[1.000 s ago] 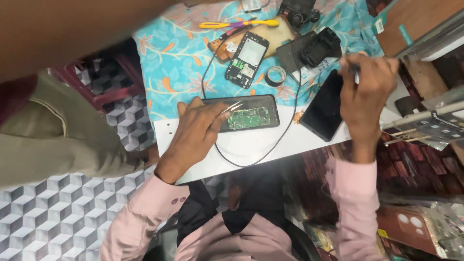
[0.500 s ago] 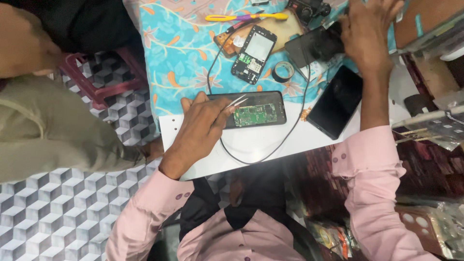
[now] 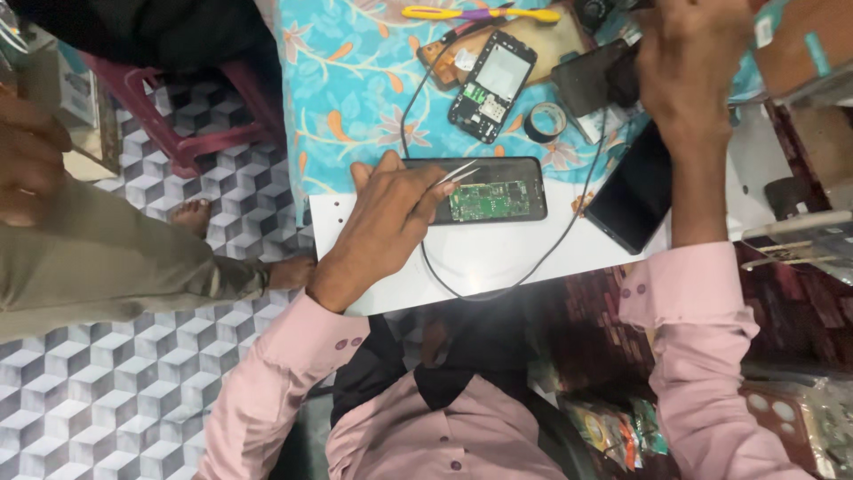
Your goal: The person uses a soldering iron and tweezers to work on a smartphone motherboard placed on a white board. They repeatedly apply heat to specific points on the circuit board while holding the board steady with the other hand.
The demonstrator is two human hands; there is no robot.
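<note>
Opened phone (image 3: 484,191) on counter (image 3: 498,262), left hand (image 3: 386,222) gripping tweezers (image 3: 458,172) over circuit board (image 3: 489,201): slip risks scratching it; right hand (image 3: 689,67) grasp unclear.

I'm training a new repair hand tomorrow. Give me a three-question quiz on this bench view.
1. True or false: the left hand holds tweezers over the opened phone.
2. Which lies beside the tape roll? A) the phone frame B) a mug
3. What colour is the circuit board in the opened phone?

Key: 1 true; 2 A; 3 green.
</note>
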